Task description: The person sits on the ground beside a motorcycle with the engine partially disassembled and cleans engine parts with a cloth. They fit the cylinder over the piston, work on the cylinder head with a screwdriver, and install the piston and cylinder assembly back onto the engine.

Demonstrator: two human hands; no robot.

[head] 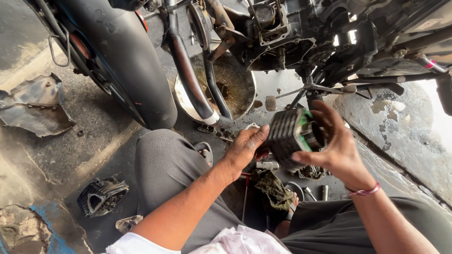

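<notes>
Down by the stripped engine [282, 42], both hands hold a finned cylinder [294, 136] over the greasy floor [94, 122]. Right hand [336, 150] has its fingers [329, 115] curled around the bore end, left hand [245, 148] cups the fins, thumb up. Honestly I'd keep it level and square to the studs, and watch the green gasket edge. Oil pan [235, 89] sits just behind, rag [275, 190] below.

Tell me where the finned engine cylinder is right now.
In the head view, the finned engine cylinder sits right of centre, held between the left hand and right hand, just below the motorcycle engine and above the green rag.
</notes>
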